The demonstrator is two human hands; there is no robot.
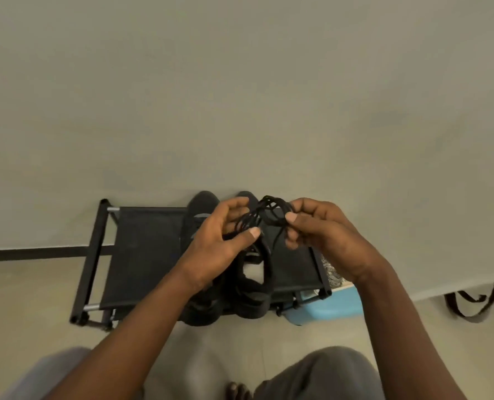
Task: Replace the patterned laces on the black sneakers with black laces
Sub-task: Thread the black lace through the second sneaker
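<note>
Over black rack (142, 255), left hand (220, 241) and right hand (323, 229) pinch tangled black laces (266, 215).

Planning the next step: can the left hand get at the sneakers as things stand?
Likely yes, once freed: the left hand and right hand both hold the black laces, but the sneakers lie uncovered just below.

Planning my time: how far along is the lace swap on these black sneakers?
Done: unclear, the eyelets are hidden. In hand: the left hand and right hand hold bundled black laces over the sneakers on the rack. Left: probably untangling, then threading both shoes.
</note>
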